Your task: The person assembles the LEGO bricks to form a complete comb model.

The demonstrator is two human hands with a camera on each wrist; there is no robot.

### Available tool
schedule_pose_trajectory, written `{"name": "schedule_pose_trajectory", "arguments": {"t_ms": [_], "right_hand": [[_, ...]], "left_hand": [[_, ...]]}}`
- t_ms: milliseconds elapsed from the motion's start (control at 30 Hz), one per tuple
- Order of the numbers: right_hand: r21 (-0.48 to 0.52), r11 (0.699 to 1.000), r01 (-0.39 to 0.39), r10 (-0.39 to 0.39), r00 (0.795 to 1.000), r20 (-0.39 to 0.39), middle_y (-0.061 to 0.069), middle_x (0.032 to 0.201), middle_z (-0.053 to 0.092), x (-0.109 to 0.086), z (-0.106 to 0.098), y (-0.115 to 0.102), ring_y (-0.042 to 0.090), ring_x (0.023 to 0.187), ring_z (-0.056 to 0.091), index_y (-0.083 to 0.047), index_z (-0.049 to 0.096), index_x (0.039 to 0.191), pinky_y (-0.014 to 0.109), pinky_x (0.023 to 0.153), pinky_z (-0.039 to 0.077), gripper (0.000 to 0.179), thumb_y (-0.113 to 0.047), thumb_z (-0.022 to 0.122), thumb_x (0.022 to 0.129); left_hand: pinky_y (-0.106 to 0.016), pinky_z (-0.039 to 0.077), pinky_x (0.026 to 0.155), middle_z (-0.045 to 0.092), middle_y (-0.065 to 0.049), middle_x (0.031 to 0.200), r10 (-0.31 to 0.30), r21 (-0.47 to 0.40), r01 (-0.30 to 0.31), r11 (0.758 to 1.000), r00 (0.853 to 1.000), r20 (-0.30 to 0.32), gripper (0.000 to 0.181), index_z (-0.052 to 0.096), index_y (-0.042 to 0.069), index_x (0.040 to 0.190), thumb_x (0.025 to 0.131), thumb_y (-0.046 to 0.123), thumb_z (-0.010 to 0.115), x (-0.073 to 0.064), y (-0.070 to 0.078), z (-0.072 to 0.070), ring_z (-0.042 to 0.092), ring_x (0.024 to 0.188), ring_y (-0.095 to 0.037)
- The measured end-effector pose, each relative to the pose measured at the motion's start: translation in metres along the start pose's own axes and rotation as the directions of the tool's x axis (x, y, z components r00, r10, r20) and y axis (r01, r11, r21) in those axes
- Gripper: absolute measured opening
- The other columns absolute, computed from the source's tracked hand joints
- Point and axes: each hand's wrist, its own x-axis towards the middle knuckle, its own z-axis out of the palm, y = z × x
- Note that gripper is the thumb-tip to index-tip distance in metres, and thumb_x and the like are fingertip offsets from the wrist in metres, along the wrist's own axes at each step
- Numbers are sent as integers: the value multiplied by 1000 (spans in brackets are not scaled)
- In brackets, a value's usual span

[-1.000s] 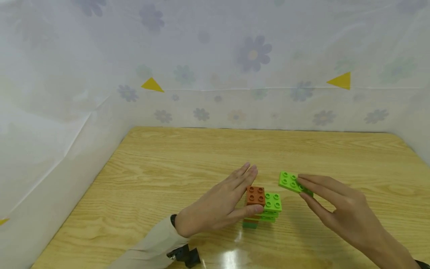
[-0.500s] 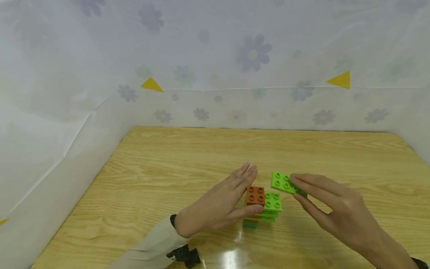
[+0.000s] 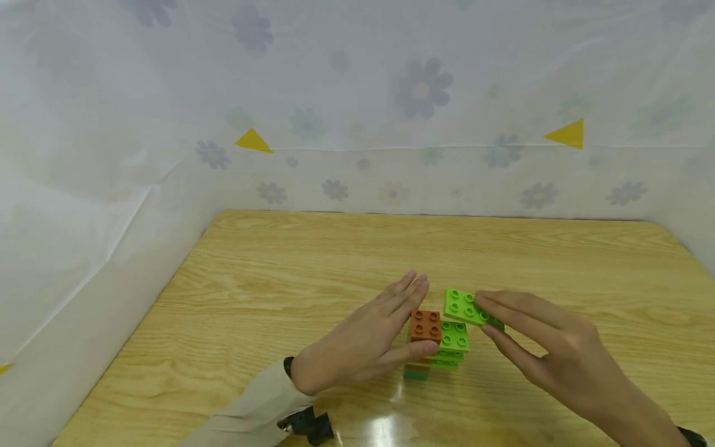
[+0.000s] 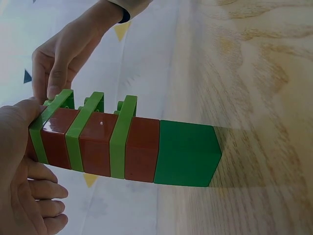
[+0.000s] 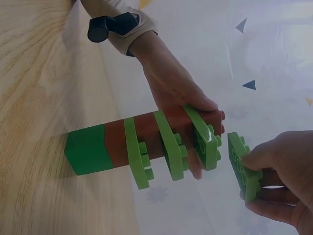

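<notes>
A tower of toy building bricks [image 3: 426,328] stands upright on the table. Its base is a dark green block [image 4: 187,154]; above it, reddish-brown bricks [image 4: 95,144] alternate with three light green plates [image 4: 80,129] that jut out to one side. My left hand [image 3: 360,341] holds the tower near its top, thumb across the front and fingers along the far left side. Between thumb and fingertips, my right hand [image 3: 558,347] pinches a loose light green plate [image 3: 462,308], tilted, just above and behind the tower's right side. In the right wrist view, a gap separates this plate [image 5: 248,183] from the tower.
The wood-grain table [image 3: 279,267] reaches back to a white flowered curtain [image 3: 346,124], which also hangs along the left side. A black device [image 3: 313,425] is strapped below the left wrist, close to the table's near side.
My right hand has moved left with the light green plate, bringing it from beside the tower to just over its right rear. The left hand and the tower have stayed in place.
</notes>
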Motion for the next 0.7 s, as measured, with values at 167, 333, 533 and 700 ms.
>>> {"name": "schedule_pose_trajectory", "arguments": {"t_ms": [167,333,533,700], "right_hand": [[14,1000,14,-14,1000,-14,10,105,71,2,2,-2,-1,108,59,-1,74,105,9,86,47,45,-38,50,101],[26,999,33,-32,999,-27,11,105,71,3,3,-4,0,107,60,0,74,104,9,87,46,45,-38,51,101],[49,998,41,-41,999,-15,11,106,71,4,5,-5,0,109,59,0,74,105,10,87,47,43,-36,51,101],[83,995,50,-50,999,-2,11,107,70,6,7,-7,1,108,60,0,74,106,10,87,47,41,-34,51,101]], "left_hand": [[-39,15,118,1,-3,161,-2,-2,2,1000,1000,-1,77,1,12,154,99,59,28,0,0,0,-6,146,-11],[-39,15,118,0,-1,161,-5,-1,5,1000,1000,1,76,0,14,154,99,59,29,0,0,0,-7,146,-10],[-39,15,118,0,-1,161,1,-3,-1,1000,1000,-5,76,0,14,154,99,59,29,-1,0,0,-7,146,-10],[-38,14,118,0,-2,161,6,-3,-6,1000,1000,-7,76,0,13,154,100,59,28,0,0,0,-7,146,-11]]}}
